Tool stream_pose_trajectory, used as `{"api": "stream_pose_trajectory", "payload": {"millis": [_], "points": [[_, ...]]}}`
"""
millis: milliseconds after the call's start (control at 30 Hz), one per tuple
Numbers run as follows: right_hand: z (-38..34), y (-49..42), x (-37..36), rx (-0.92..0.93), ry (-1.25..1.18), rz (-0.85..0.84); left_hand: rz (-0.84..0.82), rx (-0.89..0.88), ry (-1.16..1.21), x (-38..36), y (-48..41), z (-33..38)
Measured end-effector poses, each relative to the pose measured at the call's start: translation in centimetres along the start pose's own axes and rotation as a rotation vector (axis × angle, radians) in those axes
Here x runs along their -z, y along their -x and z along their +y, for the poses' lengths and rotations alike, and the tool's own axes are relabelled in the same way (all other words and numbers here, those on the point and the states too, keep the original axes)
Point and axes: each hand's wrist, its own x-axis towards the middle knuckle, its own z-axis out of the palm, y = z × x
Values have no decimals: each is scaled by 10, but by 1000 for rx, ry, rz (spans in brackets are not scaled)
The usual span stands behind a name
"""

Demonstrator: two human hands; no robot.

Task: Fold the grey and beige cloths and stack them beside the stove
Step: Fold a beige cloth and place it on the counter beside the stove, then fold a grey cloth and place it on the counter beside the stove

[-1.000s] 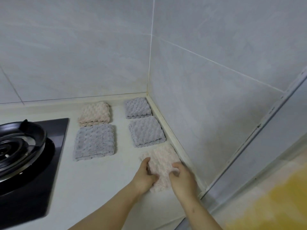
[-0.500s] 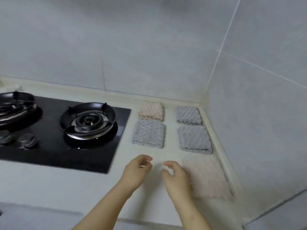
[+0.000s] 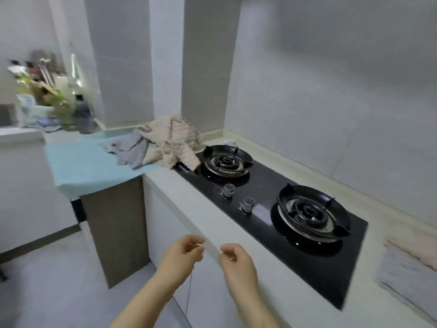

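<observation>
A rumpled pile of unfolded cloths lies at the far left of the counter: beige cloths (image 3: pixel 175 144) on top, grey cloths (image 3: pixel 128 149) spread beside them on a light blue mat (image 3: pixel 80 166). At the right edge a folded grey cloth (image 3: pixel 406 273) and a folded beige cloth (image 3: pixel 411 248) lie beside the black two-burner stove (image 3: pixel 272 209). My left hand (image 3: pixel 182 254) and my right hand (image 3: pixel 236 261) hover empty in front of the counter's edge, fingers loosely curled, well short of the pile.
Bottles and kitchen clutter (image 3: pixel 47 95) stand blurred at the far left behind the mat. Two stove knobs (image 3: pixel 236 197) sit near the counter's front. A tiled pillar (image 3: pixel 208 62) rises behind the cloth pile. Grey floor (image 3: pixel 59 280) lies below left.
My view has swung left from the folded cloths in the corner to the stove and the unfolded pile. Both hands left the beige cloth and now hang empty in front of the counter.
</observation>
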Motion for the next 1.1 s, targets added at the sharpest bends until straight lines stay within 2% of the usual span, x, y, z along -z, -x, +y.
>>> {"api": "stream_pose_trajectory", "payload": {"millis": [167, 267, 533, 700, 867, 1033, 1100], "points": [[-61, -23, -150, 20, 26, -203, 172, 35, 16, 150, -31, -27], [-97, -35, -222, 30, 24, -270, 248, 15, -15, 223, -49, -34], [-145, -91, -343, 15, 32, -351, 296, 64, -45, 342, -117, -47], [-160, -161, -388, 2, -13, -322, 275, 52, -69, 375, -190, -41], [-180, -255, -424, 1, -26, -267, 225, 21, -197, 403, -286, -18], [-206, -349, -449, 16, 5, -135, 175, 0, -244, 421, -384, 5], [-208, -382, -456, 42, 103, -15, 169, -14, -266, 425, -417, 10]]}}
